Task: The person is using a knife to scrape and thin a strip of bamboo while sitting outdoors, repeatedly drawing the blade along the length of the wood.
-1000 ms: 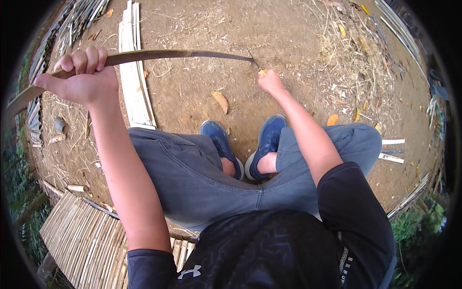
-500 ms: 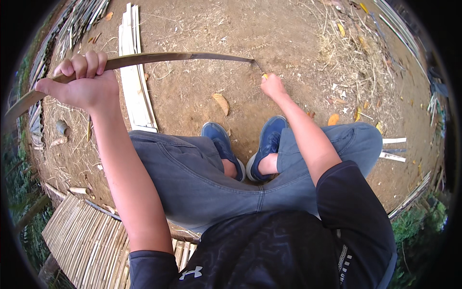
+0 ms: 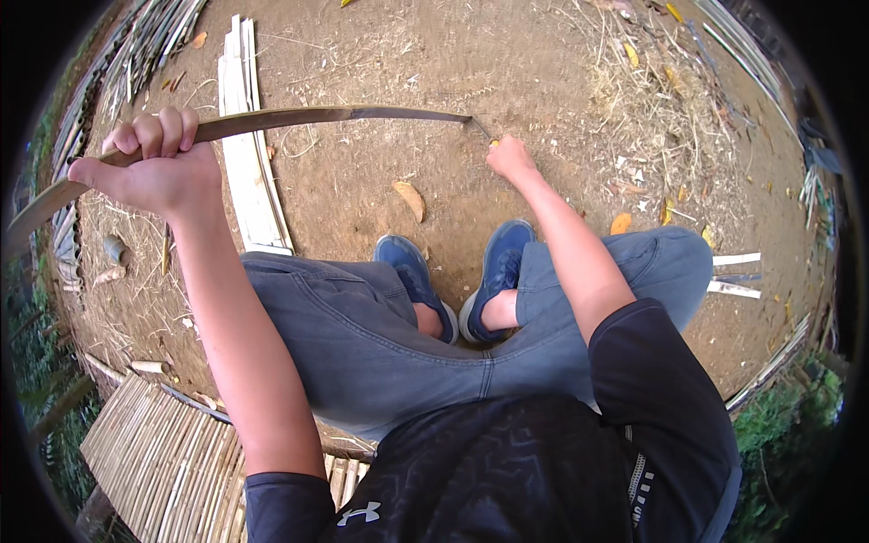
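My left hand (image 3: 161, 163) is closed round a long, narrow bamboo strip (image 3: 299, 116), fingers over the top and thumb stretched along it toward the left end. From there the strip arches right across the ground in front of me. My right hand (image 3: 512, 157) grips a small knife (image 3: 480, 129) with a dark blade; a bit of yellow handle shows at the fist. The blade tip meets the strip's right end, or lies very close to it. Most of the handle is hidden by my fingers.
Pale split bamboo strips (image 3: 249, 154) lie stacked left of centre. Below my left arm is a slatted bamboo platform (image 3: 163, 452). Dry straw and shavings (image 3: 634, 118) litter the right side. A curved dry leaf (image 3: 410, 201) rests before my blue shoes (image 3: 405, 262); poles line the upper left.
The view has shifted slightly. The knife blade slants more toward the left than before, still at the strip's right end. Both hands keep their holds.
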{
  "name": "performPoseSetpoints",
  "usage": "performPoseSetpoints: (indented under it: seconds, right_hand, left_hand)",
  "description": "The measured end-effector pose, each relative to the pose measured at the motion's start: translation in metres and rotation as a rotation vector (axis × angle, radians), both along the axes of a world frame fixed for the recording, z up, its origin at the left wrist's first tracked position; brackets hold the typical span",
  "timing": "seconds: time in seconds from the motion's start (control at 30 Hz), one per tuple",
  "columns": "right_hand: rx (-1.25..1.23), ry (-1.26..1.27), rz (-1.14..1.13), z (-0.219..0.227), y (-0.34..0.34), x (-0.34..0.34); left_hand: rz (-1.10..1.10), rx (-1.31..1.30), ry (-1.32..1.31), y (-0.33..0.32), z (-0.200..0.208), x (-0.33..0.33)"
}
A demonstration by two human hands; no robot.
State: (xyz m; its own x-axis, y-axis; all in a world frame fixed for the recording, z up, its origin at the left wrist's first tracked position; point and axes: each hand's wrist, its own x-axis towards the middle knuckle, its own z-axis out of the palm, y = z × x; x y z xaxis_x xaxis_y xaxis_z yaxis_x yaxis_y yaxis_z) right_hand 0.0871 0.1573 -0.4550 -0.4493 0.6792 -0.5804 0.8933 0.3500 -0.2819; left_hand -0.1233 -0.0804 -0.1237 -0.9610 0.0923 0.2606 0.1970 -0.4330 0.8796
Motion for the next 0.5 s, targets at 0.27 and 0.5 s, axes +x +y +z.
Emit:
performPoseSetpoints:
  seconds: [0.27,0.5]
  right_hand:
    - [0.066,-0.077,0.057,0.029,0.008,0.001]
    - [0.0,0.046,-0.095,0.014,0.009,0.012]
  left_hand:
    - [-0.112,0.072,0.017,-0.01,-0.003,0.001]
    - [-0.186,0.124,0.016,-0.022,-0.004,0.006]
